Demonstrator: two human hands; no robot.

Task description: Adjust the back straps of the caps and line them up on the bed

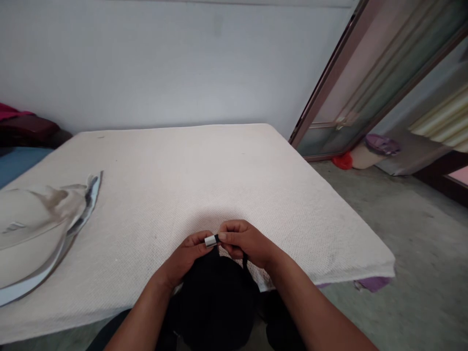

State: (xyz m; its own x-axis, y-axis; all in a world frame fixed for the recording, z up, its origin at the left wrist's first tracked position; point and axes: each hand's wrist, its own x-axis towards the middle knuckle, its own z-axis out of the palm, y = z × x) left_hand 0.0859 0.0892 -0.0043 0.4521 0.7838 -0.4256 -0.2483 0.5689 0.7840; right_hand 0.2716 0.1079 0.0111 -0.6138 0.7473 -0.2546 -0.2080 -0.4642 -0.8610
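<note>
A black cap (215, 302) sits in front of my body at the near edge of the table. Above its top, a small silver metal buckle (210, 241) shows between my hands, joined to a dark strap. My left hand (186, 253) pinches the buckle between thumb and forefinger. From the other side, my right hand (241, 241) grips the black strap (217, 238) right beside the buckle, its fingers curled. Another piece of black strap hangs below the right fingers. The cap's underside is hidden.
A beige cap (29, 234) lies at the left of the table, which has a white textured cover (204, 170). Behind it rises a pale wall (164, 63). On the floor to the right stands a bin (369, 153) with a purple liner, near a sliding door (340, 97).
</note>
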